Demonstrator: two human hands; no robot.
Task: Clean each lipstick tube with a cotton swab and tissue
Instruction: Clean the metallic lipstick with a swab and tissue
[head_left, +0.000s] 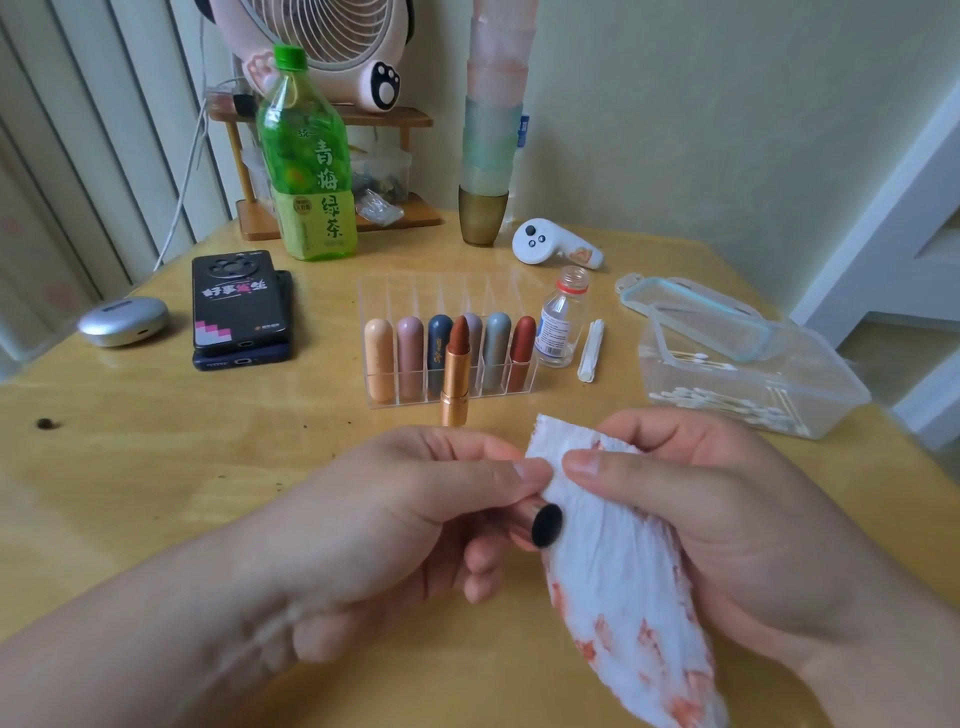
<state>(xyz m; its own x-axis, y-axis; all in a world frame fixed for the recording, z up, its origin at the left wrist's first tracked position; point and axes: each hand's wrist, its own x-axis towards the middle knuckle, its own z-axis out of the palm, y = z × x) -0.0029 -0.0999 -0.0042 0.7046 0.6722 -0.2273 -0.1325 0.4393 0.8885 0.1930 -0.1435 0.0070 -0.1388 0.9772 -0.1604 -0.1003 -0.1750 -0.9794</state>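
My left hand (410, 499) grips a lipstick cap (543, 522), its black end facing me. My right hand (691, 514) pinches a white tissue (618, 582) stained with red smears and holds it against the cap. An open lipstick (457, 371) with a gold tube and brown-red bullet stands upright on the table just in front of a clear organizer (447, 353). Several capped lipsticks in different colours stand in the organizer. Cotton swabs (727, 402) lie in a clear plastic box at the right.
A small clear bottle (563, 317) without its cap stands beside the organizer, with a bundle of white sticks (591, 351) next to it. Two stacked phones (239, 312), a silver case (123, 320), a green tea bottle (306, 156), stacked cups (491, 156) and a white controller (553, 244) sit further back.
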